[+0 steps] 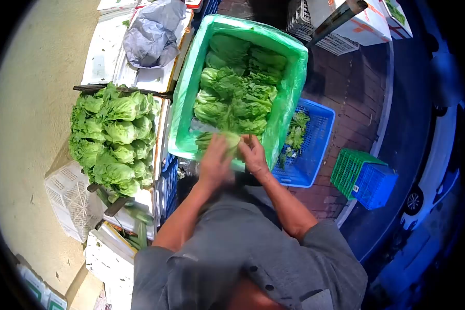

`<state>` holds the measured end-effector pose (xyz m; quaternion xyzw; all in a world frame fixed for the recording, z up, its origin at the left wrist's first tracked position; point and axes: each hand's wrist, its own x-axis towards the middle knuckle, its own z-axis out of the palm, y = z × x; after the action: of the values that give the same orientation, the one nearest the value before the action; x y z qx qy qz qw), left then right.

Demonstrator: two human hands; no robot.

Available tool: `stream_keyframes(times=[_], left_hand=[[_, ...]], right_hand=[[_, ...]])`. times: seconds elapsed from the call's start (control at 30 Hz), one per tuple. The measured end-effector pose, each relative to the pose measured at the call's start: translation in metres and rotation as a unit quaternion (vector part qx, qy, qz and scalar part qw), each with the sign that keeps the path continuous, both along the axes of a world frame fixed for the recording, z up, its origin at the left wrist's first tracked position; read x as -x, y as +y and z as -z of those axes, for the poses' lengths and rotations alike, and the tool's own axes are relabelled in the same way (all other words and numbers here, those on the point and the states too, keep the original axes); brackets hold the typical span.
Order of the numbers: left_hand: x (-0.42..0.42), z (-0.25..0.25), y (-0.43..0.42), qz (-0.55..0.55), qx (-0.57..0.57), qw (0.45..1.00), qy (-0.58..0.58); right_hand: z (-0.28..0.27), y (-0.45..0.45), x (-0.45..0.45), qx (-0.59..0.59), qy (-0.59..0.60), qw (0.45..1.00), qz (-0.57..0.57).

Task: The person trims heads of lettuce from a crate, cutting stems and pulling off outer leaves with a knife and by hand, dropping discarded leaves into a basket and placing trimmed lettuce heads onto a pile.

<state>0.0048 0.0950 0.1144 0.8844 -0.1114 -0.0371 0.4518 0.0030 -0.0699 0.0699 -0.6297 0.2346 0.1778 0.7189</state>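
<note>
Over the near edge of a green plastic-lined bin, both my hands are at a pale green head of lettuce. My left hand, smeared by motion, touches its left side, and I cannot tell whether the fingers grip. On its right side my right hand is closed, thumb and fingers pinching the lettuce. Rows of lettuce heads fill the bin beyond my hands. To the left, more lettuce heads are stacked in a tall pile, stems facing right.
A blue basket with loose leaves stands right of the bin. Farther right are a green crate and a small blue crate. A grey plastic bag lies on white foam boxes at upper left. A metal pole slants at upper right.
</note>
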Motion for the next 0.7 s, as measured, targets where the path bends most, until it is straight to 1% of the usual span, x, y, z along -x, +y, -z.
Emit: stream_keyframes(times=[0.03, 0.07, 0.17, 0.27, 0.4, 0.5, 0.57, 0.6, 0.67, 0.7], left_hand=[[0.000, 0.001, 0.000, 0.000, 0.002, 1.000, -0.001], [0.000, 0.002, -0.001, -0.001, 0.004, 1.000, -0.001], [-0.002, 0.003, -0.004, 0.004, 0.009, 1.000, -0.004], [-0.004, -0.001, -0.008, 0.017, 0.010, 1.000, -0.006], [-0.012, -0.008, -0.015, 0.022, 0.013, 1.000, -0.017], [-0.015, -0.005, -0.010, 0.032, 0.027, 0.999, -0.008], [-0.019, -0.008, -0.007, 0.044, 0.027, 0.999, -0.001], [-0.019, -0.013, -0.007, 0.020, 0.029, 0.999, -0.008], [-0.016, -0.029, -0.005, -0.029, 0.032, 0.999, -0.021], [-0.010, -0.037, -0.003, -0.075, 0.013, 0.997, 0.016]], right_hand=[[0.004, 0.002, 0.001, 0.020, -0.011, 1.000, 0.005], [0.006, 0.000, 0.002, 0.007, -0.008, 1.000, -0.006], [-0.012, -0.009, -0.002, -0.045, -0.013, 0.998, -0.030], [-0.012, -0.008, 0.001, -0.033, -0.065, 0.997, 0.017], [-0.007, -0.017, 0.006, -0.031, -0.053, 0.998, 0.005], [-0.007, -0.022, 0.003, 0.001, -0.099, 0.994, -0.040], [-0.006, -0.023, 0.005, 0.060, -0.137, 0.987, -0.054], [-0.005, -0.022, 0.006, 0.090, -0.156, 0.982, -0.060], [-0.004, -0.023, 0.010, 0.085, -0.145, 0.986, -0.022], [-0.012, -0.023, 0.010, 0.087, -0.150, 0.985, -0.003]])
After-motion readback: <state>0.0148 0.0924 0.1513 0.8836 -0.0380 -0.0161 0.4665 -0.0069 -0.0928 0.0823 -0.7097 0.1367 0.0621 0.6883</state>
